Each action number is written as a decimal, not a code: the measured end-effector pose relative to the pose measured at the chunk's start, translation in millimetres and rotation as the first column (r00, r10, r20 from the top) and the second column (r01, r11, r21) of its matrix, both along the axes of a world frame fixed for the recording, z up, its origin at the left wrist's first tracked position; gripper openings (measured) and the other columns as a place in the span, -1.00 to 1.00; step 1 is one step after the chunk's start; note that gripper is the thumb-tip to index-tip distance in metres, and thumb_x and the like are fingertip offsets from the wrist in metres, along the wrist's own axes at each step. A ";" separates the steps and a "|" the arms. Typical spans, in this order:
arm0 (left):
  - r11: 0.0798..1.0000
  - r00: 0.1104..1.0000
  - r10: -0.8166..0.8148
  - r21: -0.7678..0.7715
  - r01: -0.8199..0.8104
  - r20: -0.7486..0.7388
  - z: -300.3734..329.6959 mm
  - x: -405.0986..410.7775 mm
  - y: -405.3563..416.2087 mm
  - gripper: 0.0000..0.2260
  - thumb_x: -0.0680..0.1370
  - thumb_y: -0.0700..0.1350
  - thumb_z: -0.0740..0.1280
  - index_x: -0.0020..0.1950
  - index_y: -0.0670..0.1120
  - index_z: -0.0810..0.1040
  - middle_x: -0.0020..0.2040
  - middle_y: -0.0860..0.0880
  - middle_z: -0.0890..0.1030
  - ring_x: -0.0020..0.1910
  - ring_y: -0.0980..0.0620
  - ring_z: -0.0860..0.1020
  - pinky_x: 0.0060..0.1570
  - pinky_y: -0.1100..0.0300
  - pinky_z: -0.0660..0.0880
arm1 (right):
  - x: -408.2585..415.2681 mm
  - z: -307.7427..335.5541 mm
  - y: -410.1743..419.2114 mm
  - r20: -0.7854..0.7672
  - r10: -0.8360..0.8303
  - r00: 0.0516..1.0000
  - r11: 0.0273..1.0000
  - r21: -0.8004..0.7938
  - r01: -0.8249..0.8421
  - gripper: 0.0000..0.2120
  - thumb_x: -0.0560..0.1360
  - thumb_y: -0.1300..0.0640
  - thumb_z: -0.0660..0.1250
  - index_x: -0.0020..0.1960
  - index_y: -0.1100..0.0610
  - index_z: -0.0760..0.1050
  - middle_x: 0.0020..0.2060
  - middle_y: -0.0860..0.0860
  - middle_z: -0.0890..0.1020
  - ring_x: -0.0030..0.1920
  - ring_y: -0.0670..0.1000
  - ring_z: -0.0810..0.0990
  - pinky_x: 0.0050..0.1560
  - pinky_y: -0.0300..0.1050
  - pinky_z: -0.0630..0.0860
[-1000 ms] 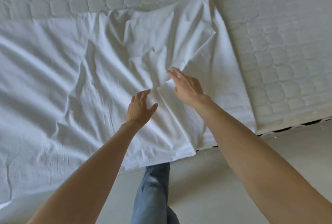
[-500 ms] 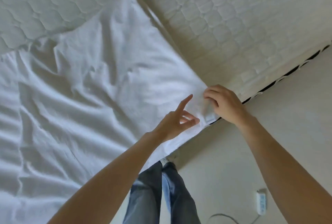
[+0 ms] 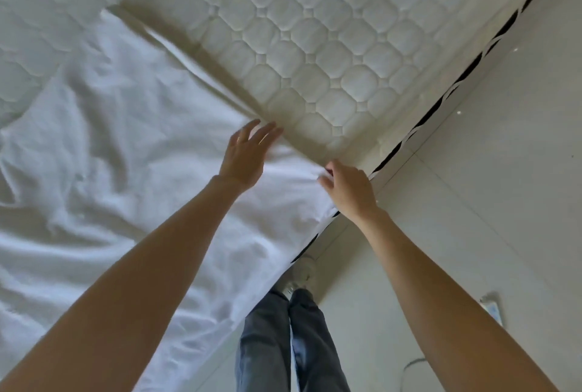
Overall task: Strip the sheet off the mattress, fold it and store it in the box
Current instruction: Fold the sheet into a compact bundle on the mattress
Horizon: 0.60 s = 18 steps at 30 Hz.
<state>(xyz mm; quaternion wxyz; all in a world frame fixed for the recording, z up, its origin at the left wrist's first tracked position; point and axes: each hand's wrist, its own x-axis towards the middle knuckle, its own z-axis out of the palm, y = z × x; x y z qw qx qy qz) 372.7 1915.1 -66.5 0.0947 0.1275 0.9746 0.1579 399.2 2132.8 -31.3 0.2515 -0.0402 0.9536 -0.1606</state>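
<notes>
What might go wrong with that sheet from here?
1. The right hand seems to pinch only the sheet's corner at the mattress edge, while the left hand lies open on top; a pull might slip the corner free.
2. The sheet looks creased and bunched, so a fold may come out crooked.
3. The edge overhangs near the shoe and might get stepped on.

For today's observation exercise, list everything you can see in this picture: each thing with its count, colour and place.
sheet: one, white, crumpled across the left of the mattress
mattress: one, cream, quilted, bare at upper right
floor: pale grey tiles, right side
power strip: one, white, on the floor at far right
legs: two, in blue jeans, bottom centre
left hand: open, flat on the sheet
right hand: pinching the sheet at the mattress edge
</notes>
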 end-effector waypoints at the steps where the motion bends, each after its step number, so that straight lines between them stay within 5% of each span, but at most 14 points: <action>1: 0.999 0.999 -0.028 -0.018 0.027 -0.038 -0.9 -6.2 3.6 -0.59 0.45 -0.31 0.28 0.28 -0.04 0.49 0.23 -0.06 0.55 0.25 -0.19 0.44 0.13 -0.06 0.41 | 2.4 1.7 2.2 -0.043 -0.003 0.999 1.000 -0.022 0.002 -0.77 0.58 0.05 0.18 -0.04 0.22 0.45 -0.25 0.17 0.60 -0.20 0.22 0.55 -0.26 -0.02 0.34; 4: 0.995 0.978 -0.060 -0.089 0.043 -0.201 2.3 -22.8 8.1 -0.90 0.37 -0.16 0.45 -0.13 -0.03 0.66 -0.13 -0.02 0.65 -0.03 -0.15 0.57 -0.04 0.04 0.47 | 9.3 3.9 16.6 -0.223 0.003 0.975 0.998 -0.066 -0.019 -0.78 0.57 0.07 0.24 -0.16 0.19 0.48 -0.44 0.11 0.55 -0.41 0.18 0.49 -0.40 -0.15 0.22; 6: 0.996 0.959 -0.080 -0.069 0.064 -0.271 6.1 -29.1 10.2 -0.97 0.38 -0.08 0.43 -0.22 0.03 0.67 -0.19 0.05 0.65 -0.07 -0.08 0.58 -0.06 0.08 0.45 | 12.2 0.4 27.4 -0.298 0.026 0.954 0.997 -0.055 -0.045 -0.79 0.52 0.10 0.31 -0.25 0.18 0.48 -0.56 0.08 0.49 -0.54 0.16 0.46 -0.46 -0.21 0.19; 12: 0.992 0.976 -0.126 -0.054 0.118 -0.177 -4.0 -29.4 45.7 -0.97 0.37 -0.10 0.47 -0.26 0.03 0.69 -0.26 0.05 0.68 -0.17 -0.05 0.60 -0.19 0.15 0.47 | 21.3 -13.8 51.5 -0.285 0.077 0.955 0.997 0.012 -0.077 -0.77 0.42 0.25 0.43 -0.37 0.20 0.47 -0.63 0.07 0.45 -0.63 0.15 0.43 -0.47 -0.21 0.22; 18: 0.980 0.989 0.137 0.155 -0.126 -0.063 24.8 -15.4 38.5 -0.78 0.48 -0.19 0.35 0.11 -0.06 0.60 0.03 0.00 0.62 0.12 -0.05 0.50 -0.10 0.13 0.48 | -8.8 0.5 37.0 -0.371 0.141 0.918 0.986 -0.032 -0.165 -0.92 0.45 0.18 0.38 -0.09 0.19 0.57 -0.23 0.09 0.62 -0.21 0.15 0.54 -0.21 0.00 0.46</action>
